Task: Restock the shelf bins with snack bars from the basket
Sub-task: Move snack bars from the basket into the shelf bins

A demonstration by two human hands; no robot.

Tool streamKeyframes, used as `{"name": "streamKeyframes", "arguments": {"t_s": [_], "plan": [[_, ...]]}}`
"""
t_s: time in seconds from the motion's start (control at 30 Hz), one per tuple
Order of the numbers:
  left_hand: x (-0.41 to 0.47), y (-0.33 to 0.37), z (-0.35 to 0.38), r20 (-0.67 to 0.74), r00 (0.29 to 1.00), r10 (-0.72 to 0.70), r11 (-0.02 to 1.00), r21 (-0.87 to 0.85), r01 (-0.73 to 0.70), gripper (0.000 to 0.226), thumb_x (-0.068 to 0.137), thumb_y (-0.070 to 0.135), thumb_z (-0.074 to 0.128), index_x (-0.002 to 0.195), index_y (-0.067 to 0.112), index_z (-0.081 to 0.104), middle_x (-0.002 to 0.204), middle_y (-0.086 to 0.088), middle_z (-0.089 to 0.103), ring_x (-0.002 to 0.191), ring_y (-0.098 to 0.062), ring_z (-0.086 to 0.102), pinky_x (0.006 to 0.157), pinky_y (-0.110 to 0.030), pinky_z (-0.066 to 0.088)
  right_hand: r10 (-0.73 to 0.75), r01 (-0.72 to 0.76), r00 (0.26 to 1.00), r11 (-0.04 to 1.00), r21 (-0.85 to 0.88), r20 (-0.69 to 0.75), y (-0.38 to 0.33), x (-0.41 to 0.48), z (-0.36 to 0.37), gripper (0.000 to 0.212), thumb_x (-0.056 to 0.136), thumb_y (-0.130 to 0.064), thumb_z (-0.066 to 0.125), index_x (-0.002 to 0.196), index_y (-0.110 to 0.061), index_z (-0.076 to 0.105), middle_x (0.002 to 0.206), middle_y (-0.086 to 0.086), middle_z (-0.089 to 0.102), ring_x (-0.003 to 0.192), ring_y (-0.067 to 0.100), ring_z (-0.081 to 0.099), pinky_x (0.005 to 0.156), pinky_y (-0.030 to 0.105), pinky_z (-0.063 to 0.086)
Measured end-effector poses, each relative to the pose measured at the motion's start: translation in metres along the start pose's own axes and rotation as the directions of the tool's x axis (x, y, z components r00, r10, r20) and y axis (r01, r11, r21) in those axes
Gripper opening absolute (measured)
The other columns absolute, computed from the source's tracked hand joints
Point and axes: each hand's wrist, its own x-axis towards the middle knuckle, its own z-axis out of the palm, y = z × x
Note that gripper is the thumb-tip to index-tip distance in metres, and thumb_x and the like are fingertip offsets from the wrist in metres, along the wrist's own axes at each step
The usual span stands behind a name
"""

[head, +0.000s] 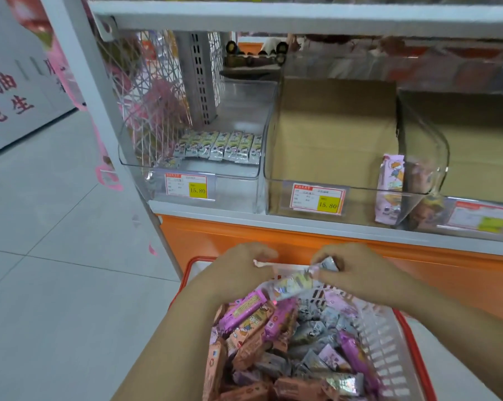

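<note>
A red-rimmed white basket (389, 351) at the bottom is full of pink, purple and grey snack bars (273, 337). Above its far edge my right hand (357, 273) pinches one end of a silvery-white snack bar (295, 283). My left hand (241, 266) has curled fingers at the bar's other end; whether it holds the bar is hard to tell. On the shelf, the left clear bin (192, 166) holds a row of white-green bars (224, 146). The middle clear bin (325, 183) holds a cardboard insert and one pink bar (389, 186) standing at its right side.
A third clear bin (435, 157) with a few packets sits at the right. Price tags marked 15.80 (316, 199) hang on the bin fronts. An orange base panel (273, 235) runs under the shelf. A white upright post (105, 111) and tiled floor (56, 227) lie to the left.
</note>
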Motion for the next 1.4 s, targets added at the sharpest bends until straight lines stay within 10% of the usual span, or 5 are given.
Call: {"name": "streamKeyframes", "arguments": {"t_s": [0.2, 0.6, 0.83, 1.1, 1.4], "plan": [[-0.023, 0.005, -0.01, 0.041, 0.999, -0.002, 0.933, -0.359, 0.017, 0.04, 0.093, 0.032, 0.058, 0.132, 0.031, 0.05, 0.119, 0.008, 0.059, 0.098, -0.009, 0.065, 0.088, -0.027, 0.052, -0.002, 0.065, 0.984, 0.936, 0.347, -0.18, -0.033, -0.016, -0.028, 0.006, 0.081, -0.033, 0.068, 0.087, -0.031, 0.069, 0.087, 0.017, 0.07, 0.083, 0.038, 0.065, 0.078, 0.052, 0.051], [-0.04, 0.019, -0.03, -0.457, 0.852, -0.256, 0.311, -0.873, -0.376, 0.036, 0.085, 0.022, 0.066, 0.117, 0.014, 0.052, 0.096, -0.011, 0.068, 0.084, -0.019, 0.069, 0.072, -0.03, 0.054, -0.039, 0.153, 0.976, 0.826, 0.543, -0.215, -0.11, -0.001, -0.019, 0.021, 0.075, -0.011, 0.077, 0.079, -0.014, 0.057, 0.073, 0.001, 0.066, 0.066, 0.011, 0.063, 0.068, 0.029, 0.05], [-0.038, 0.031, -0.046, -0.56, 0.777, -0.286, 0.415, -0.804, -0.426, 0.034, 0.087, 0.015, 0.066, 0.113, 0.025, 0.048, 0.102, -0.009, 0.066, 0.092, -0.019, 0.069, 0.065, -0.024, 0.056, -0.11, 0.31, 0.895, 0.851, 0.425, -0.433, -0.149, 0.043, -0.01, 0.018, 0.076, -0.009, 0.073, 0.077, -0.018, 0.058, 0.057, -0.009, 0.05, 0.049, 0.001, 0.043, 0.053, 0.021, 0.037], [-0.002, 0.03, -0.114, -0.677, 0.71, -0.195, 0.842, -0.487, -0.234, 0.013, 0.074, 0.021, 0.063, 0.087, 0.025, 0.064, 0.079, 0.005, 0.068, 0.08, -0.018, 0.066, 0.08, -0.038, 0.056, -0.246, 0.307, 0.853, 0.95, 0.061, -0.461, -0.123, 0.087, -0.038, 0.026, 0.087, -0.022, 0.066, 0.113, -0.023, 0.067, 0.115, -0.011, 0.061, 0.115, 0.006, 0.049, 0.094, 0.012, 0.028], [0.089, -0.005, -0.18, -0.588, 0.785, -0.195, 0.866, 0.272, 0.419, 0.03, 0.09, 0.024, 0.055, 0.069, 0.001, 0.051, 0.074, -0.01, 0.055, 0.067, -0.021, 0.046, 0.067, -0.025, 0.039, -0.287, 0.281, 0.79, 0.955, -0.097, -0.542, -0.09, 0.124, -0.029, 0.029, 0.087, -0.017, 0.062, 0.115, -0.017, 0.068, 0.129, -0.004, 0.059, 0.126, 0.021, 0.044, 0.103, 0.018, 0.023]]}}
